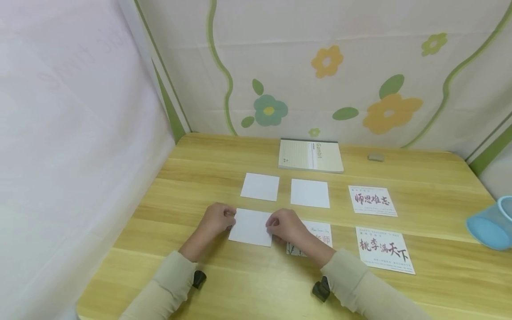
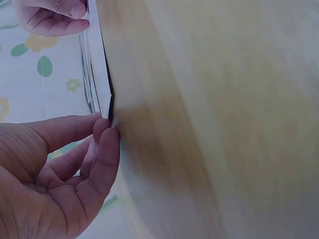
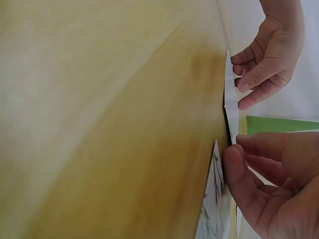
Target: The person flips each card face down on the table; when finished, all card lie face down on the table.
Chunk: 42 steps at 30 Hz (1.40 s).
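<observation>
A blank white card (image 1: pixel 250 226) lies across the space between both hands, low over the wooden table. My left hand (image 1: pixel 216 220) pinches its left edge between thumb and fingers. At the opposite edge, my right hand (image 1: pixel 288 224) grips the card the same way. In the right wrist view, a dark gap shows under the white card (image 3: pixel 231 99). Partly covered by the right hand and forearm is a printed card (image 1: pixel 322 229) with red writing and a dark plant drawing. Behind the hands, two more blank cards, a left one (image 1: pixel 260 186) and a right one (image 1: pixel 310 193), lie flat.
To the right lie two cards with red calligraphy, a far one (image 1: pixel 373 209) and a near one (image 1: pixel 385 262). A notebook (image 1: pixel 296 155) and a small grey block (image 1: pixel 376 157) sit towards the back. A blue translucent container (image 1: pixel 490 224) is at the right edge. Flowered cloth (image 1: pixel 300 89) hangs behind the table.
</observation>
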Each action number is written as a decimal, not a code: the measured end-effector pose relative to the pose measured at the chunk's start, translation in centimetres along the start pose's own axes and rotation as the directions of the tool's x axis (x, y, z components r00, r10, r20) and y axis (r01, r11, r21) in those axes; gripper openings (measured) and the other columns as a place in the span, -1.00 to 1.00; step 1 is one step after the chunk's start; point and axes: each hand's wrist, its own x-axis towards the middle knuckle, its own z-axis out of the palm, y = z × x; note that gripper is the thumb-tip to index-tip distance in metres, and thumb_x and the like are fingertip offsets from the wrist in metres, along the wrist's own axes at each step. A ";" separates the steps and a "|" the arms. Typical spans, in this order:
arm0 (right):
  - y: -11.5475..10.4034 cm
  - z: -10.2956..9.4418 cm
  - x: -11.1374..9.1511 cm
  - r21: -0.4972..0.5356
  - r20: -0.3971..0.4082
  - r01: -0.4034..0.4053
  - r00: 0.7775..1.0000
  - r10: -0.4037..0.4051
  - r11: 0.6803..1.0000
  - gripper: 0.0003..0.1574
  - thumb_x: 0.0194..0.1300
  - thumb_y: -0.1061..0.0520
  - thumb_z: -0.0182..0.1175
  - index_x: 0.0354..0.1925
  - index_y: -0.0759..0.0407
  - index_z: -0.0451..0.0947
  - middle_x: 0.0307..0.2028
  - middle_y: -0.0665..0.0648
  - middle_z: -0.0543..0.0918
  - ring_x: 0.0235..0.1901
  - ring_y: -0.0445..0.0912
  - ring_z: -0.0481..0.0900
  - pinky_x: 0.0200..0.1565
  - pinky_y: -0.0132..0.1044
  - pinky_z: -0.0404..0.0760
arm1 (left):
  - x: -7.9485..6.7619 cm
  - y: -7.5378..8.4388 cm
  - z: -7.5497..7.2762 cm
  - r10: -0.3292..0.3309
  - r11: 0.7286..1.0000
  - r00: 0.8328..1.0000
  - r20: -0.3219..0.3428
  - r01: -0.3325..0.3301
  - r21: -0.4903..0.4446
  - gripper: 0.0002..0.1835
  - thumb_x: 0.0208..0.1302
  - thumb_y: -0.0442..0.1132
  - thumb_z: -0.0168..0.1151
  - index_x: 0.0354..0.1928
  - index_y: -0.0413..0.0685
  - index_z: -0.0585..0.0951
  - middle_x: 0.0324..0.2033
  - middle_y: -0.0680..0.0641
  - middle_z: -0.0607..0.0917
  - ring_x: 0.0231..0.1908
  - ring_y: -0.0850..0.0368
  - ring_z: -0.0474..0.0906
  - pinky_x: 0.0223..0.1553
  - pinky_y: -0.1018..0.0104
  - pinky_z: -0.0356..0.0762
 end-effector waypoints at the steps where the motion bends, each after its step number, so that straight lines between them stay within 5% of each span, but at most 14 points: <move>1: 0.1 -0.2 -0.1 0.008 -0.004 0.000 1.000 0.000 1.000 -0.90 0.13 0.26 0.25 -0.32 0.27 0.62 -0.61 0.06 0.55 -0.72 -0.11 0.52 -0.66 -0.36 0.54 | 0.0 0.1 0.0 -0.001 1.000 1.000 -0.006 0.001 0.000 -0.77 0.10 -0.44 0.22 -0.16 -0.31 0.64 -0.51 -0.07 0.64 -0.56 0.12 0.53 -0.54 0.36 0.52; 5: 0.5 -1.6 -1.0 0.060 -0.048 -0.018 0.999 0.021 0.998 -0.87 0.14 0.23 0.24 -0.29 0.24 0.61 -0.61 0.09 0.57 -0.71 -0.06 0.53 -0.65 -0.30 0.55 | -0.1 0.9 0.2 0.002 0.999 1.000 0.001 -0.002 -0.045 -0.77 0.15 -0.38 0.21 -0.13 -0.28 0.62 -0.51 -0.09 0.63 -0.57 0.09 0.53 -0.56 0.33 0.52; 9: 1.6 -4.3 -2.7 0.028 -0.111 -0.061 0.992 0.064 0.998 -0.81 0.15 0.20 0.23 -0.23 0.24 0.60 -0.55 0.08 0.58 -0.69 -0.06 0.52 -0.62 -0.30 0.54 | -0.3 2.6 1.0 0.005 0.978 0.994 0.110 0.018 -0.208 -0.74 0.26 -0.30 0.14 -0.04 -0.27 0.57 -0.40 -0.17 0.62 -0.52 0.02 0.58 -0.52 0.25 0.59; 12: 2.7 -6.4 -4.6 -0.045 -0.123 -0.124 0.985 0.117 0.991 -0.75 0.17 0.17 0.21 -0.16 0.24 0.58 -0.51 0.07 0.57 -0.65 -0.07 0.51 -0.58 -0.30 0.52 | -0.5 4.1 2.4 0.024 0.922 0.966 0.258 0.078 -0.380 -0.63 0.33 -0.20 0.08 0.07 -0.33 0.48 -0.26 -0.25 0.61 -0.45 -0.02 0.62 -0.45 0.18 0.63; 15: 3.8 -8.1 -6.5 -0.137 -0.112 -0.164 0.983 0.149 0.977 -0.68 0.18 0.13 0.21 -0.11 0.25 0.55 -0.46 0.08 0.57 -0.55 -0.08 0.51 -0.51 -0.25 0.53 | -1.1 5.4 4.1 0.048 0.850 0.919 0.392 0.168 -0.499 -0.47 0.35 -0.08 0.04 0.17 -0.37 0.35 -0.16 -0.31 0.58 -0.41 -0.05 0.63 -0.40 0.16 0.64; 17: 4.4 -8.6 -7.5 -0.173 -0.088 -0.178 0.982 0.165 0.969 -0.62 0.17 0.10 0.21 -0.07 0.27 0.53 -0.44 0.09 0.57 -0.50 -0.08 0.51 -0.47 -0.23 0.53 | -1.6 6.0 5.0 0.068 0.824 0.893 0.446 0.202 -0.529 -0.40 0.34 -0.01 0.02 0.23 -0.35 0.28 -0.11 -0.32 0.55 -0.41 -0.06 0.64 -0.41 0.17 0.64; 20: 5.0 -8.6 -8.5 -0.191 -0.071 -0.176 0.984 0.165 0.966 -0.53 0.15 0.07 0.23 0.00 0.27 0.49 -0.43 0.08 0.57 -0.46 -0.09 0.50 -0.45 -0.21 0.52 | -2.1 6.7 6.1 0.064 0.803 0.876 0.478 0.240 -0.545 -0.35 0.35 0.04 -0.03 0.29 -0.31 0.19 -0.09 -0.31 0.51 -0.44 -0.06 0.63 -0.46 0.20 0.63; 30: 4.3 -7.4 -9.3 -0.160 -0.135 -0.158 0.981 0.137 0.974 -0.40 0.16 0.13 0.23 0.15 0.27 0.37 -0.57 0.05 0.41 -0.64 -0.11 0.33 -0.61 -0.29 0.34 | -2.3 7.4 7.2 -0.020 0.758 0.901 0.434 0.296 -0.580 -0.42 0.38 0.00 -0.10 0.27 -0.25 0.18 -0.08 -0.29 0.53 -0.43 0.01 0.62 -0.60 0.36 0.54; 36: 3.9 -7.3 -9.5 -0.161 -0.117 -0.183 0.979 0.165 0.970 -0.26 0.21 -0.03 0.20 0.25 0.28 0.25 -0.46 0.09 0.50 -0.57 -0.11 0.40 -0.56 -0.27 0.41 | -1.7 7.3 7.6 -0.018 0.655 0.902 0.432 0.337 -0.676 -0.49 0.34 -0.07 0.00 0.19 -0.27 0.29 -0.18 -0.20 0.60 -0.51 0.20 0.48 -0.59 0.47 0.44; 42: 2.7 -7.1 -9.2 -0.152 -0.086 -0.176 0.983 0.165 0.973 -0.04 0.28 -0.35 -0.05 0.33 0.31 0.12 -0.07 0.44 0.54 -0.14 0.27 0.54 -0.24 0.12 0.56 | -1.2 8.4 8.3 0.083 0.591 0.906 0.415 0.290 -0.752 -0.54 0.31 -0.27 0.03 0.24 -0.21 0.33 -0.35 -0.06 0.62 -0.59 0.30 0.40 -0.60 0.53 0.36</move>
